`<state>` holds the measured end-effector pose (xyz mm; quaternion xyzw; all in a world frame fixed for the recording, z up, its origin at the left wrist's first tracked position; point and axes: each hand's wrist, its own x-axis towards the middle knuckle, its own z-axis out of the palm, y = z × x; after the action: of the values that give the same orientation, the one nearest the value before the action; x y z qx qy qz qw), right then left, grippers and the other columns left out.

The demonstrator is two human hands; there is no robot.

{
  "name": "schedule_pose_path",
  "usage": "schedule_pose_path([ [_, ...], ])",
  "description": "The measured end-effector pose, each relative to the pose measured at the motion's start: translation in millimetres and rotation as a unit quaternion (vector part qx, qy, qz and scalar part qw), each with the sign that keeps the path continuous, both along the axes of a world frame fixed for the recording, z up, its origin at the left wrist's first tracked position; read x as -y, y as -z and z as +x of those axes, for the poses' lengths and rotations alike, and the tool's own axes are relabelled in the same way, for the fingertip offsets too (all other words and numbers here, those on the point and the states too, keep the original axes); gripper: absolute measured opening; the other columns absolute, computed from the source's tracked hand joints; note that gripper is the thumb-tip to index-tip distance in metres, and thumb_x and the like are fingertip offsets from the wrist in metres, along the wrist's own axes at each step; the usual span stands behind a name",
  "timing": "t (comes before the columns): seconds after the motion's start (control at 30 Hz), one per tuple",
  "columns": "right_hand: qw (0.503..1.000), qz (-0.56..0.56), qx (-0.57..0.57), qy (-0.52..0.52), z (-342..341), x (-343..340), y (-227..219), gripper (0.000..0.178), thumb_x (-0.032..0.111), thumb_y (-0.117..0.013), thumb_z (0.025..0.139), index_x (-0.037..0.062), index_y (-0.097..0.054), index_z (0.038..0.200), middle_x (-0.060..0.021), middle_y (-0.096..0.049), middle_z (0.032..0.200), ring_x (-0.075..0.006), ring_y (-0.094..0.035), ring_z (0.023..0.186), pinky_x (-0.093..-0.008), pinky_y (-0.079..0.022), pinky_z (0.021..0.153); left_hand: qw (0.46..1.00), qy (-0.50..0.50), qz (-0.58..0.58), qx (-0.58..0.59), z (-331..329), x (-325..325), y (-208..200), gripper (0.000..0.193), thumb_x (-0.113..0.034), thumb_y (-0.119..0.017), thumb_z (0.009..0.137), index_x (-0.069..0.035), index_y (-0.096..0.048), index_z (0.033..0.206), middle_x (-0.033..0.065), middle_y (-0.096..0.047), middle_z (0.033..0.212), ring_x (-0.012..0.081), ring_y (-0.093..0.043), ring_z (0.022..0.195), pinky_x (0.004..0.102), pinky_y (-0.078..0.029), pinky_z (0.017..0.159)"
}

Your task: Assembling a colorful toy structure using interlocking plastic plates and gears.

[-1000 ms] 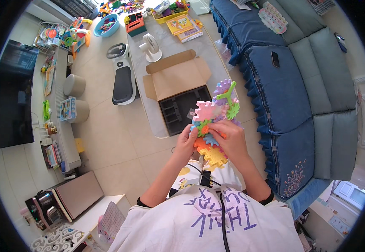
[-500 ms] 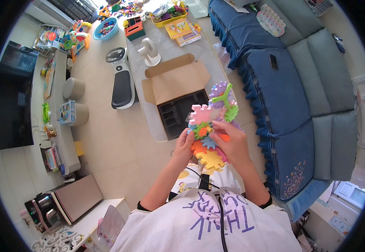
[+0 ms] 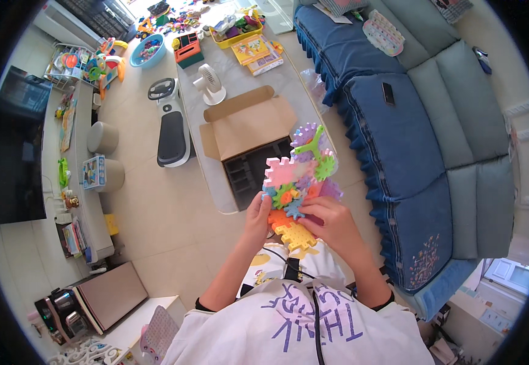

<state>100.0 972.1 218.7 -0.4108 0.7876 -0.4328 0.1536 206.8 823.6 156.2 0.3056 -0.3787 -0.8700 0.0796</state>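
Note:
In front of my chest I hold a colourful plastic gear toy [image 3: 285, 176], built of interlocking notched plates and gears. My left hand [image 3: 257, 216] grips its left edge, thumb near a small blue part. My right hand [image 3: 331, 220] is closed at the lower right side, its fingertips by the blue gear [image 3: 294, 208]; the palm side is hidden. A green gear [image 3: 283, 196] with an orange centre sits left of the blue one. Above them is a pink plate [image 3: 281, 172], below them a yellow plate [image 3: 296, 236]. A green three-armed piece [image 3: 313, 143] tops the toy.
Beyond the toy, an open cardboard box [image 3: 253, 129] with a dark interior lies on the low table [image 3: 212, 176]. A white fan [image 3: 210, 85] and a yellow basket [image 3: 235, 40] stand farther back. A blue-covered sofa [image 3: 392, 140] runs along the right; a ride-on toy [image 3: 173, 131] is left.
My right fingers have moved down from beside the orange-centred green gear to the blue gear. The toy has shifted slightly left and down in view, with my left hand still gripping it.

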Motion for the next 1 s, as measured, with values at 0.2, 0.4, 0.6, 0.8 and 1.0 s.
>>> schedule_pose_path([
  [0.2, 1.0, -0.008, 0.013, 0.025, -6, -10, -4, 0.017, 0.013, -0.07, 0.071, 0.0035, -0.066, 0.084, -0.0111, -0.064, 0.087, -0.0273, -0.061, 0.079, -0.0356, -0.049, 0.072, 1.0, -0.005, 0.0, 0.005, 1, -1, 2, 0.031, -0.03, -0.04, 0.097, -0.005, -0.047, 0.115, 0.0038, -0.056, 0.107, 0.0118, -0.056, 0.098, 0.0282, -0.049, 0.082],
  [0.4, 0.998, 0.019, 0.019, 0.064, -12, -21, -4, 0.016, 0.015, -0.068, 0.074, 0.0035, -0.065, 0.084, -0.0118, -0.064, 0.084, -0.0292, -0.06, 0.077, -0.0367, -0.048, 0.068, 1.0, -0.026, -0.006, 0.005, 3, 0, 13, 0.033, -0.029, -0.04, 0.097, -0.006, -0.045, 0.121, 0.0052, -0.055, 0.112, 0.0131, -0.056, 0.101, 0.0286, -0.048, 0.083],
  [0.6, 0.998, 0.027, 0.001, 0.065, -11, -32, 7, 0.016, 0.018, -0.067, 0.075, 0.0039, -0.064, 0.083, -0.0127, -0.063, 0.083, -0.0295, -0.06, 0.075, -0.0379, -0.048, 0.066, 0.999, 0.004, -0.027, 0.019, 5, 3, 5, 0.039, -0.033, -0.036, 0.098, -0.005, -0.042, 0.124, 0.0059, -0.053, 0.116, 0.0165, -0.054, 0.106, 0.0316, -0.045, 0.089],
  [0.8, 0.994, 0.074, 0.023, 0.081, -16, -34, 1, 0.019, 0.016, -0.069, 0.075, 0.0011, -0.066, 0.086, -0.0125, -0.066, 0.088, -0.0273, -0.063, 0.08, -0.0344, -0.049, 0.072, 1.0, -0.009, -0.018, 0.011, 2, 2, -3, 0.038, -0.032, -0.034, 0.098, -0.005, -0.039, 0.126, 0.008, -0.051, 0.12, 0.0195, -0.053, 0.108, 0.0349, -0.045, 0.092],
  [1.0, 0.994, 0.069, 0.025, 0.086, -13, -36, 7, 0.018, 0.016, -0.068, 0.075, 0.0022, -0.066, 0.087, -0.0115, -0.066, 0.089, -0.0262, -0.063, 0.08, -0.0336, -0.049, 0.072, 1.0, -0.017, 0.022, -0.004, 5, 3, -5, 0.039, -0.032, -0.037, 0.098, -0.004, -0.039, 0.126, 0.0092, -0.052, 0.119, 0.0198, -0.055, 0.106, 0.033, -0.047, 0.089],
])
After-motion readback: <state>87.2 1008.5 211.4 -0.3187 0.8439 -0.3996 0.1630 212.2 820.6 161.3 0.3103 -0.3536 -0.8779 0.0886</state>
